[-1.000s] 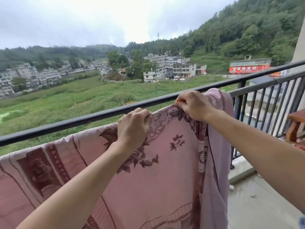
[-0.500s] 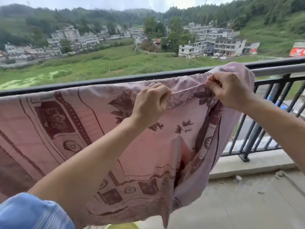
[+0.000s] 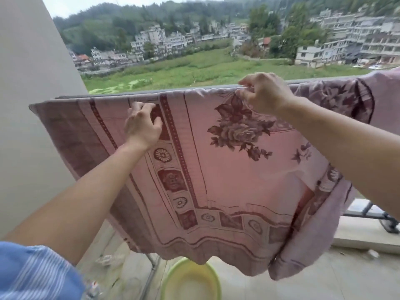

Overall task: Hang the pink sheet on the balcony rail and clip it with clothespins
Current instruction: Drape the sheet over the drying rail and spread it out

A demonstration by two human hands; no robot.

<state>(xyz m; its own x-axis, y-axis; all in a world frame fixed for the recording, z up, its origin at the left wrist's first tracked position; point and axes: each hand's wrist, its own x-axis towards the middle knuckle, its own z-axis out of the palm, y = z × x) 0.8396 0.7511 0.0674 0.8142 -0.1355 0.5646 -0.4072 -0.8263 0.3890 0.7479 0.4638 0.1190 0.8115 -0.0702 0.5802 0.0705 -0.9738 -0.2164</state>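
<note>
The pink sheet, printed with dark red flowers and borders, hangs over the dark balcony rail and covers most of it. My right hand pinches the sheet's top edge on the rail. My left hand is lower and further left, its curled fingers on the sheet's front just under the rail. The sheet's right end is bunched and hangs in folds. No clothespin is in view.
A beige wall closes the balcony at the left. A yellow-green basin stands on the tiled floor under the sheet. Rail posts show at the lower right. Fields and buildings lie beyond.
The view has swung left along the rail, bringing the wall in. My left hand has moved left and away from my right hand, and the sheet lies spread wider along the rail.
</note>
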